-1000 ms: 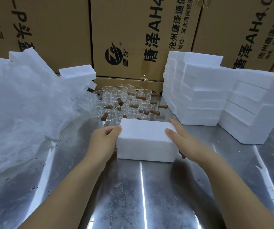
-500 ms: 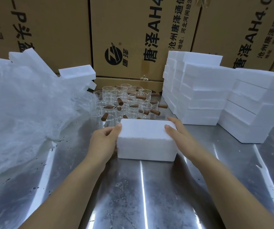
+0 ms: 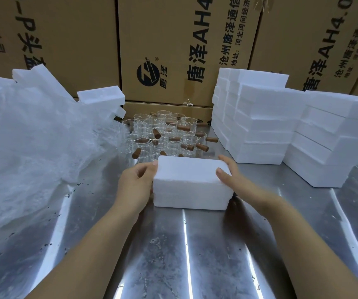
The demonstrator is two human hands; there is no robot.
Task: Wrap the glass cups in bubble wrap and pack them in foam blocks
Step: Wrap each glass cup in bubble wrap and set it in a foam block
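Left hand [image 3: 134,182] and right hand [image 3: 234,178] curl round the 2 ends of the foam block [image 3: 191,186] — likely steadying it for a lift. It sits on the steel table [image 3: 195,255], just before the glass cups [image 3: 163,134].

We find the worktop [image 3: 184,255] open along its near edge. Beyond stand glass cups [image 3: 165,134], bubble wrap [image 3: 33,147] and foam stacks [image 3: 260,126].

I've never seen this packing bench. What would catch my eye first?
Dead centre, the left hand and right hand hold a white foam block on the metal table. Behind it cluster glass cups with brown handles; foam stacks rise at right, crumpled bubble wrap lies at left.
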